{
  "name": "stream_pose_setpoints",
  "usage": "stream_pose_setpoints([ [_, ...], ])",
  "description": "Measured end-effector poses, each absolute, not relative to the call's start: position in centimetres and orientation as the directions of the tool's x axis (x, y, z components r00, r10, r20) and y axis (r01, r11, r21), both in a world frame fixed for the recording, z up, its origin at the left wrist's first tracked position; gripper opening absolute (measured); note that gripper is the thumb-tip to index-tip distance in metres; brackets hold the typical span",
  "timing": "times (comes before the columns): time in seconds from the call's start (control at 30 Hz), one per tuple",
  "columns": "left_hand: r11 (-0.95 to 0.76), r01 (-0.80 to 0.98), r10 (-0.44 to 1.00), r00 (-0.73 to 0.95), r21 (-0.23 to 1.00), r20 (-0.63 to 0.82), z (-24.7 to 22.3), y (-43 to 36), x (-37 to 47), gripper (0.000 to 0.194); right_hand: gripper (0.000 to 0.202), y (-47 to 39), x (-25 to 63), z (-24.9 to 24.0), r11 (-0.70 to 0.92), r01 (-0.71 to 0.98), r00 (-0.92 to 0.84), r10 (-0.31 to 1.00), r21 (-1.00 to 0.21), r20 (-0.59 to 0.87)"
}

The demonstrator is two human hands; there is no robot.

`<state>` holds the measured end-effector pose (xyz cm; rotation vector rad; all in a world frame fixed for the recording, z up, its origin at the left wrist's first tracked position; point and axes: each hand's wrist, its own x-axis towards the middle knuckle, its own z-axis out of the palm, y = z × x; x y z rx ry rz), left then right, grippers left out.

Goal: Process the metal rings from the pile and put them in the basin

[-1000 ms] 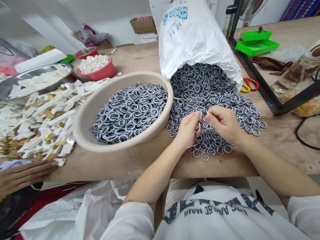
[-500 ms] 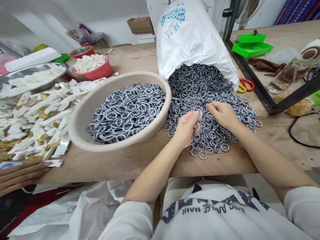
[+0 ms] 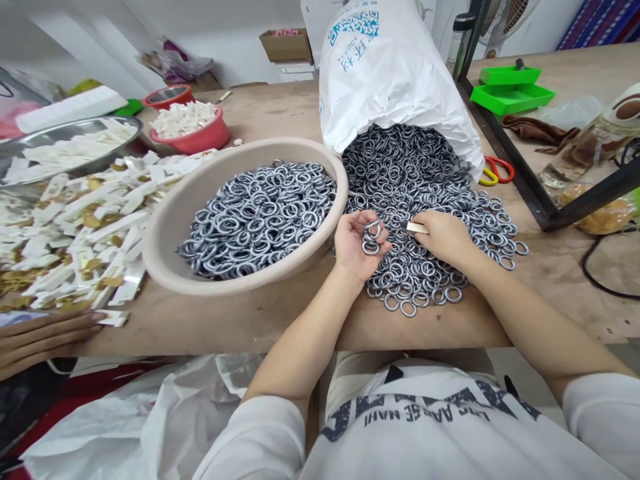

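Observation:
My left hand (image 3: 357, 248) is turned palm up beside the basin's right side, with a few grey rings (image 3: 371, 239) cradled in its curled fingers. Just to its right, my right hand (image 3: 444, 233) pinches a small pale flat piece (image 3: 417, 228) between thumb and fingers. Both hands are over a loose pile of grey rings (image 3: 425, 277) on the table. This pile spills from the mouth of a white sack (image 3: 390, 73) lying on its side. A wide beige basin (image 3: 167, 267) to the left holds many more such rings.
White and gold pieces (image 3: 90, 227) are heaped at the left, where another person's hand (image 3: 45, 340) rests. Behind them stand a metal bowl (image 3: 133, 137) and a red bowl (image 3: 205, 137). Scissors (image 3: 500, 170), a black metal frame (image 3: 520, 173) and green trays (image 3: 513, 99) are at the right.
My left hand has turned palm up and opened somewhat, showing the rings in it. A pale flat piece now shows in my right hand's pinch. The view has shifted slightly.

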<state>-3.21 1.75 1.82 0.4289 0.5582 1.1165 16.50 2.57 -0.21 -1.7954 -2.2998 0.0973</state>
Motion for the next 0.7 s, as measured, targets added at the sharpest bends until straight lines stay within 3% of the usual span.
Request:
stream_pose_setpoints([
  [0.1, 0.399, -0.705, 0.915, 0.346, 0.586, -0.207, 1.8, 1.9, -2.9, 0.042, 0.025, 2.7, 17.4, 0.0, 0.230, 0.942, -0.207, 0.971, -0.243, 0.118],
  [0.23, 0.385, -0.677, 0.921, 0.321, 0.627, -0.219, 1.6, 1.8, -2.3, 0.044, 0.027, 2.8, 18.1, 0.4, 0.272, 0.893, -0.222, 0.959, -0.358, 0.175],
  [0.47, 0.408, -0.702, 0.913, 0.330, 0.584, -0.241, 1.7, 1.8, -2.3, 0.013, 0.022, 2.4, 18.0, 0.1, 0.192, 0.961, -0.175, 0.979, -0.197, 0.103],
  [0.53, 0.438, -0.729, 0.899, 0.340, 0.526, -0.277, 1.7, 1.9, -2.4, 0.015, 0.021, 2.7, 18.2, 0.2, 0.166, 0.938, -0.134, 0.983, -0.304, 0.123],
  [0.6, 0.450, -0.739, 0.891, 0.328, 0.502, -0.315, 1.5, 2.0, -2.3, 0.018, 0.021, 2.9, 18.3, 0.4, 0.168, 0.811, -0.107, 0.984, -0.561, 0.140],
  [0.67, 0.433, -0.709, 0.900, 0.305, 0.556, -0.312, 1.1, 1.9, -1.9, 0.013, 0.020, 2.9, 17.8, 0.6, 0.188, 0.519, -0.078, 0.982, -0.834, 0.173],
  [0.7, 0.426, -0.678, 0.905, 0.303, 0.599, -0.300, 0.9, 1.7, -1.7, 0.010, 0.021, 2.8, 17.3, 0.7, 0.198, 0.352, -0.045, 0.980, -0.915, 0.195],
])
